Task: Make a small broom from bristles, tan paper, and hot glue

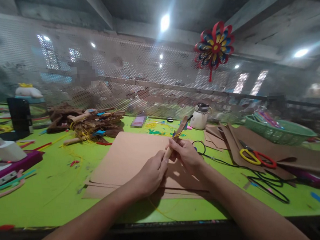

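My left hand [152,172] is closed around the lower end of a narrow roll of brown paper [182,123], which tilts up and away to the right. My right hand [188,152] pinches the same roll higher up, thumb on top. Yellow thread crosses the roll just above my right thumb, and a small dark blue bit shows beside it. Below both hands lies a stack of flat brown paper sheets [124,155]. A loose yellow thread [158,209] trails over the table's front part.
A pile of brown paper rolls [100,124] lies back left. Scissors [257,157] with yellow and red handles rest on brown paper at right, near a black cable [265,185] and a green basket [281,131]. A white jug [199,118] stands behind; a power strip [18,168] lies left.
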`<action>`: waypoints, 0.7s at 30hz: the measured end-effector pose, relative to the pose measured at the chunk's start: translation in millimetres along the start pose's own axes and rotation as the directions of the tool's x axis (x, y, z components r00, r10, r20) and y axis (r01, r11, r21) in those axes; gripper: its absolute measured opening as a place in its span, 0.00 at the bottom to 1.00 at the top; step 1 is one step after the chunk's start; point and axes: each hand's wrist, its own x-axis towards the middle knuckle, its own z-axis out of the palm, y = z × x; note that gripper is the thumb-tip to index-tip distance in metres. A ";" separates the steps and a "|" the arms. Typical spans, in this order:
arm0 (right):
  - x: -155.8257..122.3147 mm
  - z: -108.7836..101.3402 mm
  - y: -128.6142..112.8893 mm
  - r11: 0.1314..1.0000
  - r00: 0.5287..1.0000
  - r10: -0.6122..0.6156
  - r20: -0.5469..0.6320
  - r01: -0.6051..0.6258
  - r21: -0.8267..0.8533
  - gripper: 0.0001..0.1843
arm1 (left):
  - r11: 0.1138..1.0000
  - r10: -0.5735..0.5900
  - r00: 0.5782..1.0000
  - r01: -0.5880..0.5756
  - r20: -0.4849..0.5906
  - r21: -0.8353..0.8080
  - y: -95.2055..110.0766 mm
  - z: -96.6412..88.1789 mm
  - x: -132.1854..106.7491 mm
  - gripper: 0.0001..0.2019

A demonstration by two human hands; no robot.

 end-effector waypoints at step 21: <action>0.1 -16.5 -7.7 0.981 0.965 0.074 0.252 -0.116 0.156 0.15 | 0.964 -0.192 0.962 0.222 0.194 -0.147 -2.0 5.4 -1.9 0.08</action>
